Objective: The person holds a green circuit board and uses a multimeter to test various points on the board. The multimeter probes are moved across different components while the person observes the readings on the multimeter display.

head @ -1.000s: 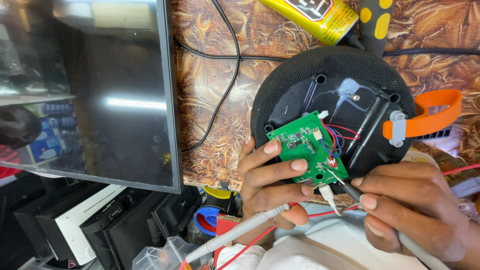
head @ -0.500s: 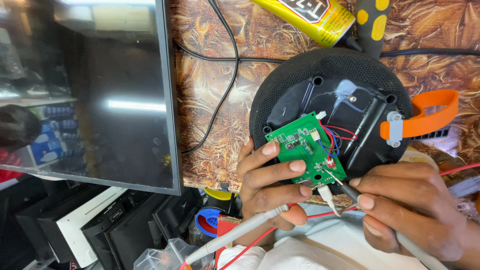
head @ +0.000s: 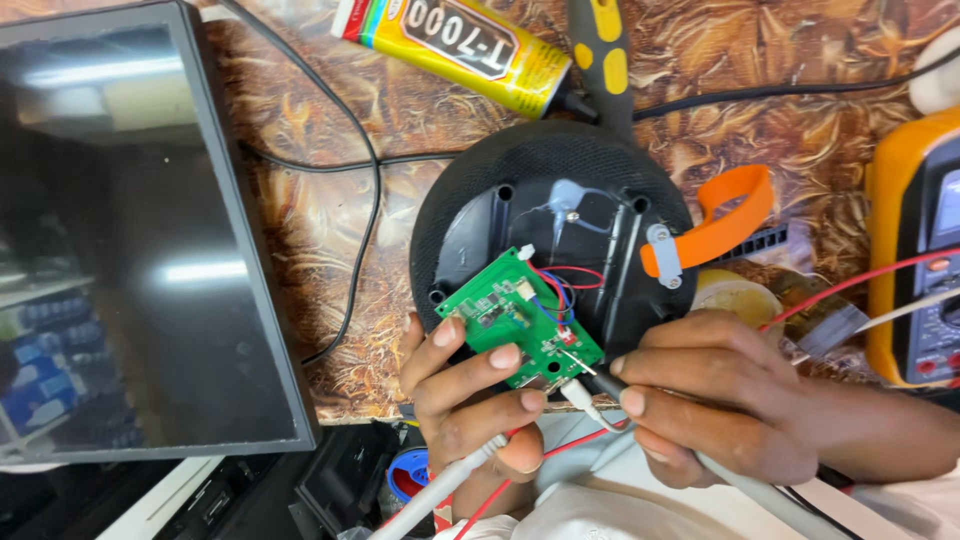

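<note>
A round black speaker shell (head: 470, 190) lies open on the brown patterned table, with an orange strap (head: 735, 215) on its right side. A small green circuit board (head: 515, 315) sits tilted over its lower edge, joined to it by red and blue wires. My left hand (head: 465, 400) pinches the board between thumb and fingers and also holds a white cable (head: 440, 490). My right hand (head: 725, 395) grips a grey pen-like tool (head: 745, 485) whose metal tip touches the board's lower right corner.
A dark flat screen (head: 130, 240) fills the left. A yellow glue tube (head: 460, 45) and a yellow-and-black handle (head: 600, 55) lie at the top. An orange multimeter (head: 915, 250) with red and white leads stands at right. Black cables (head: 360, 150) cross the table.
The view has shifted, so the speaker and hands sit lower and further right in frame. Both hands keep the same hold on board and tool.
</note>
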